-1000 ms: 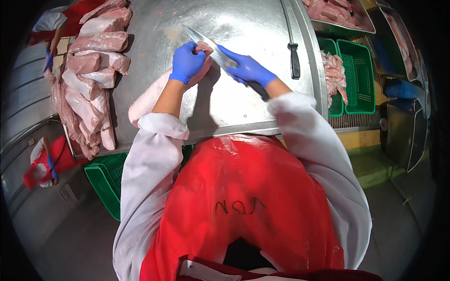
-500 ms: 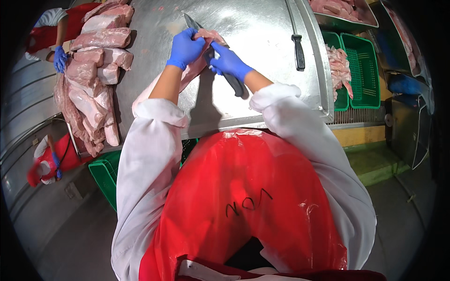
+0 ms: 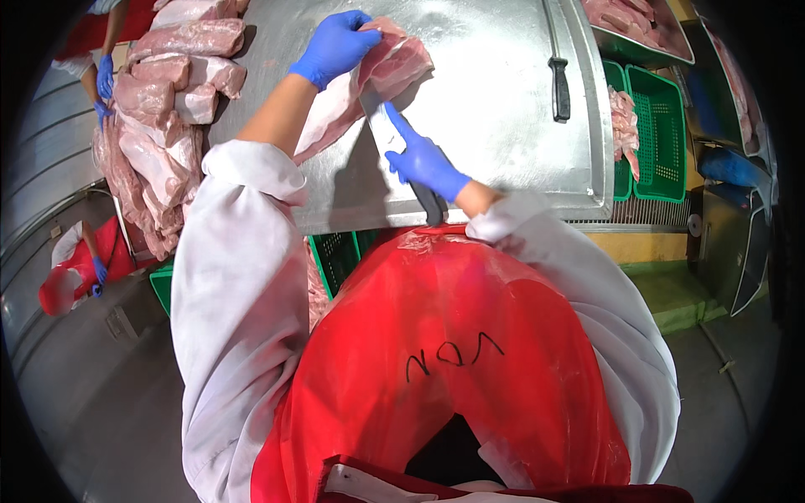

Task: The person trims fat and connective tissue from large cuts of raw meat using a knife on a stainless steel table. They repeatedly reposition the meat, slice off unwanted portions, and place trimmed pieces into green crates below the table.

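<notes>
My left hand (image 3: 337,49), in a blue glove, grips the far end of a long pale-pink piece of meat (image 3: 402,60) and lifts it off the metal table (image 3: 495,142). The rest of the piece trails down to the left, partly behind my left forearm. In my right hand (image 3: 426,161), also gloved, is a knife (image 3: 384,126) with a black handle. Its index finger lies stretched along the blade, whose tip reaches the meat's lower edge. The tip itself is hidden by the meat.
Several meat pieces (image 3: 155,126) are heaped at the left, where another person's gloved hands (image 3: 104,80) touch the pile. A second black-handled tool (image 3: 560,88) lies at the table's right. Beyond that edge are green baskets (image 3: 656,138), one with trimmings (image 3: 623,126), and a tray of meat (image 3: 641,46).
My left hand has lifted and turned the meat's end up to the right. The knife has drawn back toward me, with my right hand lower and farther from the left.
</notes>
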`<action>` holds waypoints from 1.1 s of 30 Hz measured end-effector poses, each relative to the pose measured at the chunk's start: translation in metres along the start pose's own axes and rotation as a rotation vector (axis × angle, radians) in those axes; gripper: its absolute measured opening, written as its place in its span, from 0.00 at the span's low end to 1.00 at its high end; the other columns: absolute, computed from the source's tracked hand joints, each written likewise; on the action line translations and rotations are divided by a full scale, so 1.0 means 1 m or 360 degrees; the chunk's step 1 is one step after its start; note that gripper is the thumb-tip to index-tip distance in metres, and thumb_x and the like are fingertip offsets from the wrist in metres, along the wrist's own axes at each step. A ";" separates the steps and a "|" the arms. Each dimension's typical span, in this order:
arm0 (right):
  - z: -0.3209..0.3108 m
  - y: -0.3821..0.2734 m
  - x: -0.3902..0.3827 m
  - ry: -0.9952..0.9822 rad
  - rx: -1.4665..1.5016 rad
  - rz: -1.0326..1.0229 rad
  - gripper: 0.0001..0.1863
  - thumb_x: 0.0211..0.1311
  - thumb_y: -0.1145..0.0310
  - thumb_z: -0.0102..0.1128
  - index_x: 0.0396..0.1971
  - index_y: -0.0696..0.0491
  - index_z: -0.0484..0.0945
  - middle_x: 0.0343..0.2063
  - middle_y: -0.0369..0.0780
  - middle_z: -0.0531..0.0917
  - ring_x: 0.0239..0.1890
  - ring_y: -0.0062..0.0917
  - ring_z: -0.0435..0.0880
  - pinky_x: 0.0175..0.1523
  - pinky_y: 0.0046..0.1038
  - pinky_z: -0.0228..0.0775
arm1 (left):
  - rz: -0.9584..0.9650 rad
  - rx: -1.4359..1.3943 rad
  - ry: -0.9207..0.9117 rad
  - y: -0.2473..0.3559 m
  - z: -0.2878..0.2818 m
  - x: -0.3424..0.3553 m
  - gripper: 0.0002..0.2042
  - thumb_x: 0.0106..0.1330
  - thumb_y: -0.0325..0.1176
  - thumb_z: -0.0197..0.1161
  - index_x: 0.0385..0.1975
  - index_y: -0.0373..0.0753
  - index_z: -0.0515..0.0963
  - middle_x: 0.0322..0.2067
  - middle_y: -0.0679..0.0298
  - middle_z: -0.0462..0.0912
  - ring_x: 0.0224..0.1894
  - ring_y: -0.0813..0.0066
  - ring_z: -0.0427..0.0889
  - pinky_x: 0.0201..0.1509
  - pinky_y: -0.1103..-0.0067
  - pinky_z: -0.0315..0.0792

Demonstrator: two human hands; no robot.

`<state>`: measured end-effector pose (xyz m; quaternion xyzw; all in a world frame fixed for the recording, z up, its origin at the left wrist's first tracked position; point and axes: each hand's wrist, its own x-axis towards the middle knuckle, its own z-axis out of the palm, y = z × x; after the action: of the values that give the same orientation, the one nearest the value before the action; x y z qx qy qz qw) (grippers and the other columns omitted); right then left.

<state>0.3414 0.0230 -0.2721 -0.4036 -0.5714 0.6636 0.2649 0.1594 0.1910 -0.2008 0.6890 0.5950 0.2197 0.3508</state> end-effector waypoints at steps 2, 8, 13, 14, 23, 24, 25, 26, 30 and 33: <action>0.003 0.001 0.038 0.0049 0.0232 -0.0034 0.45 0.63 0.72 0.55 0.77 0.39 0.45 0.28 0.44 0.85 0.22 0.26 0.83 0.32 0.30 0.79 | -0.0095 0.0016 -0.0084 0.024 -0.001 -0.012 0.10 0.62 0.36 0.63 0.34 0.34 0.81 0.29 0.62 0.83 0.32 0.76 0.80 0.39 0.78 0.75; 0.037 0.011 0.016 0.0158 -0.0171 -0.0055 0.46 0.63 0.69 0.55 0.77 0.37 0.42 0.26 0.48 0.84 0.23 0.34 0.84 0.36 0.32 0.81 | -0.0195 -0.0371 0.0116 0.035 -0.017 -0.019 0.08 0.63 0.32 0.61 0.29 0.33 0.80 0.24 0.61 0.83 0.27 0.76 0.80 0.31 0.77 0.74; 0.039 0.004 0.074 0.0165 -0.0222 -0.0149 0.45 0.64 0.67 0.55 0.77 0.37 0.42 0.24 0.48 0.84 0.25 0.36 0.86 0.37 0.34 0.81 | -0.0181 -0.0606 0.0040 0.049 -0.028 -0.035 0.06 0.62 0.29 0.61 0.28 0.34 0.80 0.23 0.62 0.82 0.26 0.77 0.78 0.30 0.79 0.72; 0.039 -0.001 0.091 0.0220 -0.0290 -0.0158 0.45 0.64 0.67 0.55 0.78 0.38 0.42 0.24 0.48 0.84 0.24 0.35 0.86 0.37 0.34 0.81 | -0.0143 -0.0607 0.0031 0.051 -0.030 -0.032 0.05 0.62 0.29 0.62 0.28 0.34 0.80 0.23 0.62 0.81 0.25 0.77 0.78 0.29 0.79 0.72; 0.078 -0.003 0.070 0.0098 -0.0161 -0.0091 0.47 0.61 0.70 0.53 0.78 0.42 0.38 0.24 0.48 0.83 0.26 0.36 0.86 0.36 0.33 0.82 | 0.0030 -0.0641 0.0075 0.059 -0.069 -0.053 0.06 0.59 0.26 0.59 0.23 0.33 0.80 0.21 0.59 0.81 0.24 0.73 0.78 0.28 0.77 0.70; 0.081 -0.013 0.088 0.0104 -0.0163 -0.0062 0.47 0.61 0.71 0.52 0.78 0.43 0.38 0.24 0.48 0.83 0.26 0.36 0.86 0.36 0.34 0.82 | 0.0030 -0.0632 0.0139 0.060 -0.073 -0.054 0.07 0.59 0.26 0.59 0.22 0.32 0.81 0.21 0.59 0.81 0.24 0.73 0.79 0.28 0.77 0.71; 0.088 -0.015 0.082 0.0065 -0.0222 -0.0017 0.47 0.60 0.72 0.51 0.77 0.44 0.37 0.24 0.49 0.83 0.26 0.37 0.86 0.35 0.35 0.82 | 0.0032 -0.0621 0.0200 0.059 -0.079 -0.056 0.07 0.59 0.26 0.59 0.22 0.32 0.81 0.21 0.58 0.81 0.24 0.72 0.80 0.29 0.77 0.71; 0.099 -0.015 0.064 0.0029 -0.0281 0.0028 0.47 0.60 0.73 0.50 0.77 0.45 0.37 0.24 0.49 0.83 0.26 0.38 0.86 0.35 0.35 0.82 | 0.0012 -0.0637 0.0175 0.058 -0.086 -0.058 0.07 0.59 0.27 0.59 0.22 0.32 0.81 0.21 0.58 0.82 0.24 0.71 0.80 0.29 0.77 0.72; 0.120 0.007 0.024 0.0043 -0.0428 -0.0162 0.46 0.61 0.73 0.48 0.77 0.45 0.38 0.23 0.49 0.83 0.23 0.38 0.85 0.33 0.35 0.81 | 0.0132 -0.0539 0.0232 0.052 -0.100 -0.072 0.08 0.59 0.27 0.58 0.22 0.31 0.82 0.22 0.57 0.83 0.24 0.70 0.81 0.31 0.76 0.74; 0.118 0.006 0.070 0.0094 -0.0396 -0.0097 0.44 0.63 0.68 0.51 0.77 0.45 0.41 0.29 0.51 0.82 0.24 0.39 0.85 0.34 0.37 0.80 | 0.0317 -0.0347 0.0305 0.071 -0.100 -0.074 0.08 0.58 0.27 0.58 0.23 0.30 0.81 0.22 0.57 0.83 0.24 0.69 0.81 0.31 0.76 0.74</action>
<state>0.2056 0.0145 -0.2917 -0.4353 -0.6533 0.5670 0.2495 0.1203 0.1377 -0.0736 0.6783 0.5272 0.3813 0.3415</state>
